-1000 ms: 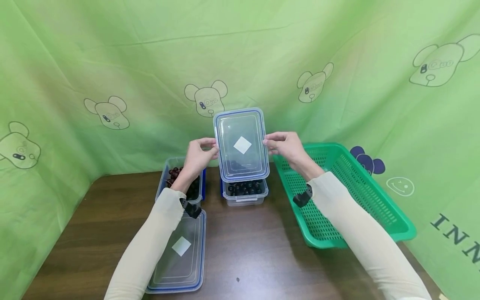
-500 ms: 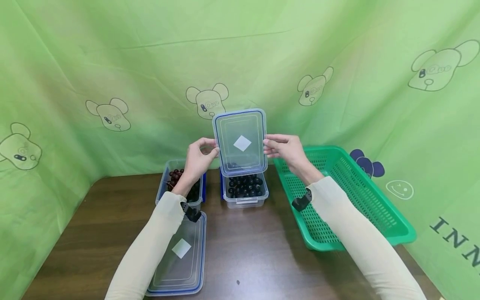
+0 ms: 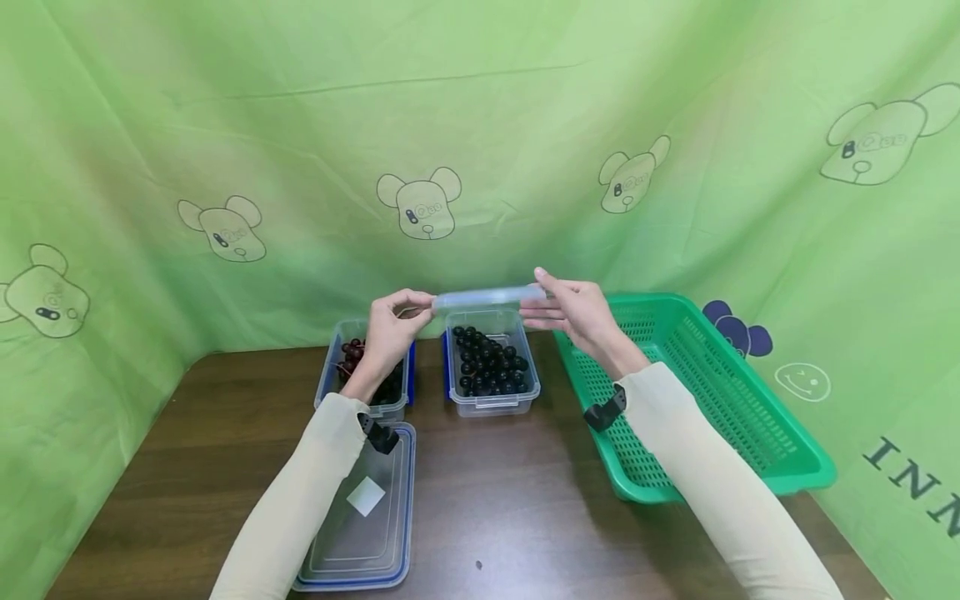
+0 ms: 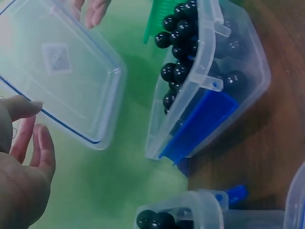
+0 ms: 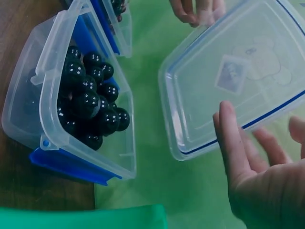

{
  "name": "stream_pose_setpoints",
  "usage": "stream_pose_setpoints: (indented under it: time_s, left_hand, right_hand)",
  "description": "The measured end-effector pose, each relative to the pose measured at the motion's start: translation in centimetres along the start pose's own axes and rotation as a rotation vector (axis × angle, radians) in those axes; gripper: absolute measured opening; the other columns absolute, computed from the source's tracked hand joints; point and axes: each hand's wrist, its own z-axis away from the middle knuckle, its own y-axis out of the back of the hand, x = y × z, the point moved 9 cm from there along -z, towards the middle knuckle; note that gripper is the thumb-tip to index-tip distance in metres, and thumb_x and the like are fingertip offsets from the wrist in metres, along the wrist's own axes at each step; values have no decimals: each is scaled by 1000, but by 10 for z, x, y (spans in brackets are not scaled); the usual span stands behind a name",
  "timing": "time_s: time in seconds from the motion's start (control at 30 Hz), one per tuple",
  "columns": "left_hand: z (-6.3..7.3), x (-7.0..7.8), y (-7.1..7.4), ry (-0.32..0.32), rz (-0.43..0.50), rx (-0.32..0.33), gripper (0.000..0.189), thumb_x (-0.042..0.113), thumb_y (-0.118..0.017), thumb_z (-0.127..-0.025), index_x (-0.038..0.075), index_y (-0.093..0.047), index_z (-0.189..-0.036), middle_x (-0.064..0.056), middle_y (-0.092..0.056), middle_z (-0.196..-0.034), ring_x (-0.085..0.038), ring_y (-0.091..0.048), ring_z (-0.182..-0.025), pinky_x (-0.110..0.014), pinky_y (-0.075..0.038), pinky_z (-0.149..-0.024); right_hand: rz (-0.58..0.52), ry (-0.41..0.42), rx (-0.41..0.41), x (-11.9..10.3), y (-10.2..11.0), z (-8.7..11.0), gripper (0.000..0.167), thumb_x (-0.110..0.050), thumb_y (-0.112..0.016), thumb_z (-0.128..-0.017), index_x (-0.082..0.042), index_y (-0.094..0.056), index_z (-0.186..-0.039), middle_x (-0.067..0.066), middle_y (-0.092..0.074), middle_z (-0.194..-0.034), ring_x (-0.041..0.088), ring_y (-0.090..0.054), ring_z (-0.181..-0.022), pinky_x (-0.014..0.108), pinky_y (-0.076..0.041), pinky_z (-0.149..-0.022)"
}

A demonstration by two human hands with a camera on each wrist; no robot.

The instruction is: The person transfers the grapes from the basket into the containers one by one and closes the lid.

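My left hand (image 3: 393, 329) pinches the left edge of a clear plastic container lid (image 3: 487, 297); the left wrist view shows the thumb (image 4: 24, 107) along its blue seal. My right hand (image 3: 573, 312) is at the opposite edge, its fingers straight and the thumb raised apart from them. Seen nearly edge-on from the head, the lid hangs above and behind a clear container (image 3: 491, 402) of dark round grapes (image 3: 487, 367). In the right wrist view a white square label (image 5: 232, 74) shows on the lid. Blue side clips (image 5: 71, 164) hang down from the container.
Left of it stands a second container (image 3: 386, 412) of reddish and dark grapes, partly hidden by my left wrist. Its likely matching lid (image 3: 367, 542) lies on the brown table (image 3: 510, 517) in front. A green perforated basket (image 3: 720, 417) stands at the right; a green curtain (image 3: 300, 125) hangs behind.
The lid has tipped from facing me upright to nearly level, uncovering the grapes below in the head view. The right hand's thumb has lifted off the lid's edge and its fingers have spread.
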Motion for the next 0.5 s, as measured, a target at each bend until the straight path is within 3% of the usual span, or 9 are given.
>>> stream_pose_setpoints:
  time_s: [0.17, 0.27, 0.37, 0.5]
  left_hand:
    - [6, -4, -7, 1, -39, -24, 13, -3, -77, -91, -7, -77, -103, -20, -75, -111, -12, -75, -94, -16, -60, -87]
    - [9, -11, -12, 51, -60, -24, 13, -2, -78, -90, -4, -78, -103, -18, -76, -111, -15, -75, -93, -16, -60, -81]
    - [12, -22, -17, 164, 3, -15, 19, -3, -77, -91, -4, -76, -109, -17, -76, -113, -14, -73, -92, -17, -60, -80]
    - [19, -40, -24, 399, 173, 8, 35, -8, -69, -94, -4, -68, -129, -20, -73, -119, -12, -72, -91, -21, -63, -84]
  right_hand:
    - [126, -40, 20, 6, 2, 2, 59, -31, -80, -95, 8, -63, -136, -3, -78, -88, 10, -76, -75, 26, -65, -77]
    - [226, -80, 44, 13, 6, 2, 52, -23, -81, -94, 4, -65, -135, -6, -77, -86, 6, -73, -73, 22, -63, -72]
    - [313, -130, 36, 21, 7, 2, 57, -21, -80, -95, 1, -60, -143, 0, -76, -95, 8, -73, -80, 22, -63, -76]
    - [423, -184, -1, 30, 3, 1, 64, -22, -76, -98, 2, -50, -152, 15, -72, -116, 15, -73, -93, 27, -65, -83]
